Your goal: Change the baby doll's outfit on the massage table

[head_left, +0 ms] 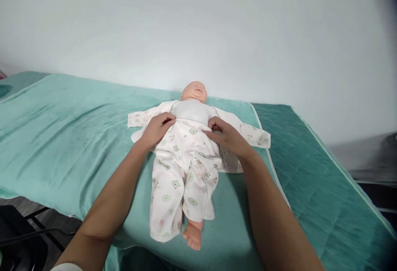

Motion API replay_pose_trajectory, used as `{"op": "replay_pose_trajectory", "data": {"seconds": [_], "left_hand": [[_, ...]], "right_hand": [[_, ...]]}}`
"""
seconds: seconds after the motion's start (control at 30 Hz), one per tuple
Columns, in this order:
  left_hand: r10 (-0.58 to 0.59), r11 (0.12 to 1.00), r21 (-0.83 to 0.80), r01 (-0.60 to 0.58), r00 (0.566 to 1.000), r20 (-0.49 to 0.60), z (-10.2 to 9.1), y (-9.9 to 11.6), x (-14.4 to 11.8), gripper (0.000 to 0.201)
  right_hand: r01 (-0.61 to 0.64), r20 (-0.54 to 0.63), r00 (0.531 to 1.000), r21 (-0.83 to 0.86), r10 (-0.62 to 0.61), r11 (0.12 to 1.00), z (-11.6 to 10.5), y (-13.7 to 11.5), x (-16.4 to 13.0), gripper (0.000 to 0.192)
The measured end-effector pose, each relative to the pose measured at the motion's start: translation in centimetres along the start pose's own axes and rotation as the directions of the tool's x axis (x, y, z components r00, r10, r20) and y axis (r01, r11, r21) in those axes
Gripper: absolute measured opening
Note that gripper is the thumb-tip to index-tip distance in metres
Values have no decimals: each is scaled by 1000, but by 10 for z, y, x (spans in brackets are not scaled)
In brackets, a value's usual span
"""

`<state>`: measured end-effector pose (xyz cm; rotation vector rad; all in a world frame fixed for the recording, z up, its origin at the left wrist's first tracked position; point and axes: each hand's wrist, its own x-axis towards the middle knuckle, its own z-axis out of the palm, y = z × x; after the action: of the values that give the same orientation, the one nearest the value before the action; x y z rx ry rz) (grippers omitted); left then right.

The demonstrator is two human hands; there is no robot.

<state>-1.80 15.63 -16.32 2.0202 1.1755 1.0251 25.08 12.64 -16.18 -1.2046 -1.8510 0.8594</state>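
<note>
Two bare forearms reach up from the bottom edge, one on each side of a baby doll (190, 109) that lies on its back on a green towel (77, 122). Nearest the viewer on the doll itself is one bare foot (192, 235), sticking out past the cuff of the right-hand trouser leg; the other leg ends inside its cuff and no foot shows there.

The doll's long axis runs almost straight away from the viewer, leaning slightly to the right: feet near, head far, face up toward the ceiling. It lies about mid-frame, close to the towel's right edge.

Its lower half is in white trousers (181, 171) printed with small green bear figures. The waistband sits at the belly, just below the grey torso. Under the doll a matching printed jacket (248, 132) lies open, its sleeves spread left and right.

The left hand (157, 128) rests on the waistband at the doll's left-hand side as seen, fingers curled and pinching the cloth. The right hand (228, 136) does the same on the other side, fingertips bent into the waistband edge.

To the right of the towel lies a darker quilted mat (310, 171); a pale wall (217, 35) stands behind.
</note>
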Motion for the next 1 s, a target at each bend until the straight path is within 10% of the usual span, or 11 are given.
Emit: {"op": "replay_pose_trajectory", "data": {"seconds": [0.2, 0.77, 1.0], "left_hand": [[-51, 998, 48, 49, 998, 47, -1, -7, 11, 21], [-36, 971, -220, 89, 971, 236, -10, -2, 21, 27], [-113, 895, -413, 168, 981, 155, -6, -22, 40, 31]], "right_hand": [[24, 99, 995, -84, -16, 996, -4, 0, 14, 35], [-81, -281, 958, -43, 66, 996, 20, 14, 44, 30], [-140, -83, 985, 158, 154, 978, 6, 14, 38, 33]]}}
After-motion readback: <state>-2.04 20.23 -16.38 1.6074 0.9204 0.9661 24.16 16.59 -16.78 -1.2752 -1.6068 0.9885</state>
